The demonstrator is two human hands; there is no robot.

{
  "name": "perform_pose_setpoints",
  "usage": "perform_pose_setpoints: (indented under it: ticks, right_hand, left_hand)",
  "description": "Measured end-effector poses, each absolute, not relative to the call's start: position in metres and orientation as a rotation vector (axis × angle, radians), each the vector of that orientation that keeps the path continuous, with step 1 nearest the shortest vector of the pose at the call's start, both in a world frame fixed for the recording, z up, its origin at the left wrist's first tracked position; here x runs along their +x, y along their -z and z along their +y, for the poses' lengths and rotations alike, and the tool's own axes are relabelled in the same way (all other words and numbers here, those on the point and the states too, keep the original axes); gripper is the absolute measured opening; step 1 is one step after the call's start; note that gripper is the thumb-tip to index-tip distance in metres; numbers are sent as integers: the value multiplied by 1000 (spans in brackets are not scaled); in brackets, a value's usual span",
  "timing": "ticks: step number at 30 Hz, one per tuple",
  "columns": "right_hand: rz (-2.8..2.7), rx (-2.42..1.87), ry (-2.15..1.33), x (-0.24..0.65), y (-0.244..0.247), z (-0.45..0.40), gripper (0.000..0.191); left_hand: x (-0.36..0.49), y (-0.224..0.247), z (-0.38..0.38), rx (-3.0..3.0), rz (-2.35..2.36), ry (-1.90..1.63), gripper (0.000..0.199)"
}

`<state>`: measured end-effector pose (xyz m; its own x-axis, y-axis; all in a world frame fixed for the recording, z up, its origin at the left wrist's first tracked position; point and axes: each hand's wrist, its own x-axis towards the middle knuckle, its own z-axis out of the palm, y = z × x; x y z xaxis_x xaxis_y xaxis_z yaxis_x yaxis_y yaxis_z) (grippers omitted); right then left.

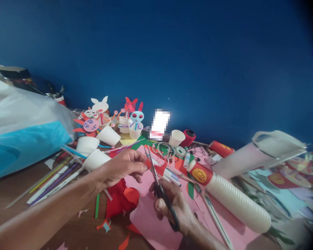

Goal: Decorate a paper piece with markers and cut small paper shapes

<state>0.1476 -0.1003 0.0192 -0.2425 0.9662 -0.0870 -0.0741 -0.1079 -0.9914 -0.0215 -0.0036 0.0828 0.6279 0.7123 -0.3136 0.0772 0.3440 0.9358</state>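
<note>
1. Left hand (127, 166) pinches a small piece of red paper (147, 164), right beside the blades!
2. Right hand (173, 201) grips black-handled scissors (163, 197), blades slightly parted.
3. Below, pink paper (156, 222) covers part of the tabletop (83, 229).
4. Farther right, stacked cups (234, 199) lie sideways.

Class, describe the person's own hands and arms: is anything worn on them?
The left hand and right hand are bare, without gloves. The visible forearms show no sleeves; no watch or ring can be made out.
</note>
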Motion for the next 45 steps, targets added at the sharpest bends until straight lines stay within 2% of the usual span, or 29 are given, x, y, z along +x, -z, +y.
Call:
perform_pose_setpoints:
  ticks: [12, 25, 33, 38, 45]
  right_hand:
    - [-1254, -1199, -1505, 144, -30, -101, 47]
    - [-1214, -1170, -1514, 142, -21, -99, 36]
    - [-1213, -1098, -1140, 158, -52, -91, 40]
    - [-1229, -1102, -1232, 159, -65, -90, 41]
    - [-1232, -1139, -1156, 149, -53, -89, 34]
  left_hand:
    - [-24, -81, -3, 1201, 801, -451, 4]
    - [-22, -83, -3, 1138, 824, -463, 10]
    - [-13, -83, -15, 1233, 780, -374, 9]
    - [-3, -80, -28, 1328, 765, -226, 0]
    - [0, -68, -32, 1414, 753, -216, 4]
